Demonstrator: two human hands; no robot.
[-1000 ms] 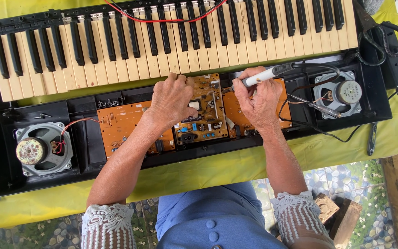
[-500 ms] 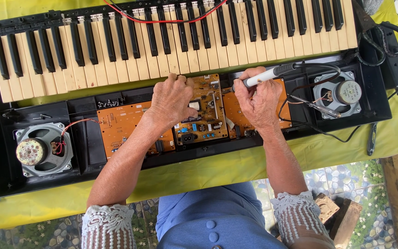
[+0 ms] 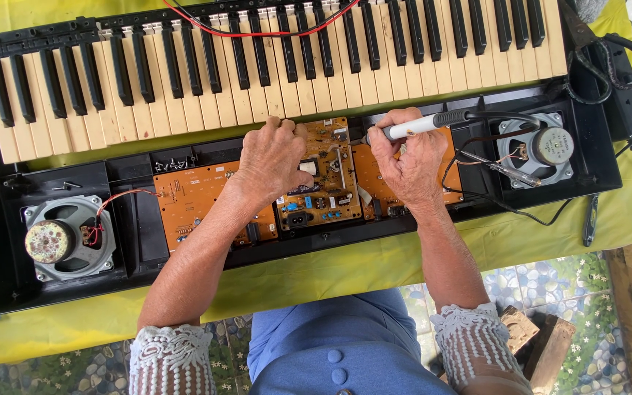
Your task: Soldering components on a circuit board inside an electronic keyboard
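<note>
An opened electronic keyboard lies on a yellow-green cloth, its black case (image 3: pixel 9 263) holding orange circuit boards (image 3: pixel 199 201). My left hand (image 3: pixel 276 157) rests on the boards, fingertips at the upper edge of the middle board (image 3: pixel 327 183). My right hand (image 3: pixel 407 157) grips a white-handled soldering iron (image 3: pixel 422 126); its tip points left at the top of the middle board. The row of keys (image 3: pixel 257 80) lies just beyond both hands.
A round speaker (image 3: pixel 64 238) sits at the case's left end and another (image 3: pixel 543 146) at the right. A red wire (image 3: pixel 257 28) crosses the keys. A black power strip (image 3: pixel 623 88) and cables lie at the right. A dark tool (image 3: pixel 589 219) rests on the cloth.
Both hands stay on the boards. The soldering iron remains in nearly the same place.
</note>
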